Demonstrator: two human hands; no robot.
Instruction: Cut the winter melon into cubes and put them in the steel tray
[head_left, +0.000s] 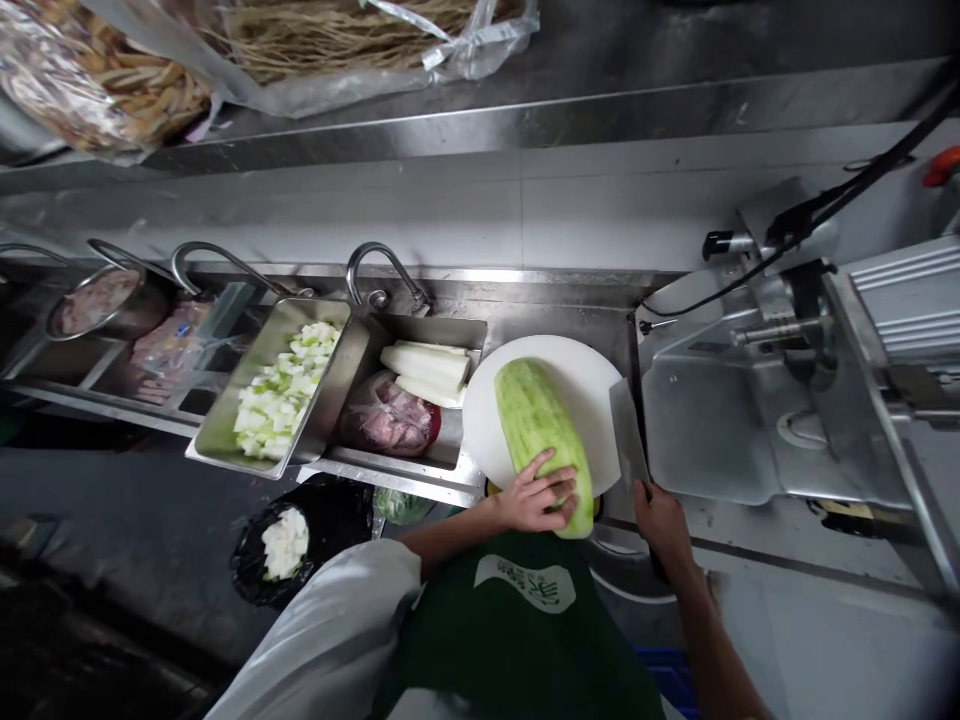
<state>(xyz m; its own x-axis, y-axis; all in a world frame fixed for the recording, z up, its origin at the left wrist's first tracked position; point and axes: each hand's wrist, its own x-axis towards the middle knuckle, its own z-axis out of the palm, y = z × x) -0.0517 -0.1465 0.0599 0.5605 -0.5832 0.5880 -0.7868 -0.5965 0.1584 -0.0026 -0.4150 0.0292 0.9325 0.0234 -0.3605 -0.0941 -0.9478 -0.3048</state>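
left hand [538, 497] lies flat, fingers spread, on the near end of the green melon [541, 436], pinning it against rolling | right hand [660, 515] is closed around the cleaver [628, 438] handle, blade resting beside the melon | melon lies lengthwise on the round white board [585, 385] at the worktop's front edge | tray of cut pieces [281, 395] sits left over the sink

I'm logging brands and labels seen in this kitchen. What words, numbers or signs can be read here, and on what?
None can be read.
Green apron: a white logo patch with marks too blurred and small to read.
Slicing machine, steel tray, and plastic bags on the shelf: no legible text.
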